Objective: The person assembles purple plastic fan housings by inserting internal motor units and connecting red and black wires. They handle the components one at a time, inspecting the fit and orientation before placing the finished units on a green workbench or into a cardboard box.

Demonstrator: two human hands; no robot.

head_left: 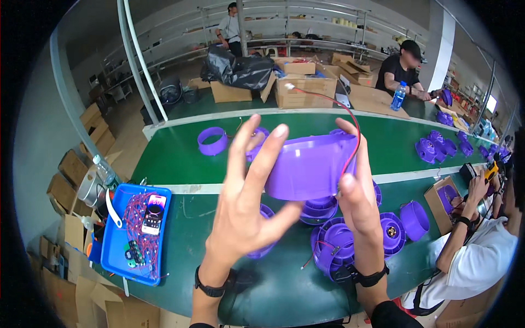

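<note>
The right hand (358, 210) holds a purple plastic housing (311, 172) near its right end, thumb on the near wall and fingers behind. The left hand (238, 205) is spread wide around the housing's left end, thumb and fingers well parted; whether a fingertip touches it I cannot tell. The housing is up in the air above the desk (191, 268).

It looks light, stiff and smooth, so probably a little slippery; the rim and side wall seem the best places to hold. The thin red-and-black wire (358, 128) arching over its right end looks like the fragile part, better left unpulled.

Below the housing, more round purple parts (339, 246) sit on the desk, and a plain purple ring (414, 221) lies to its lower right. To its left is a blue tray (114, 243) with tangled wires and a phone (154, 215). Beyond it stands a cardboard box (306, 94); far right of it, a co-worker in a white shirt (481, 251).
</note>
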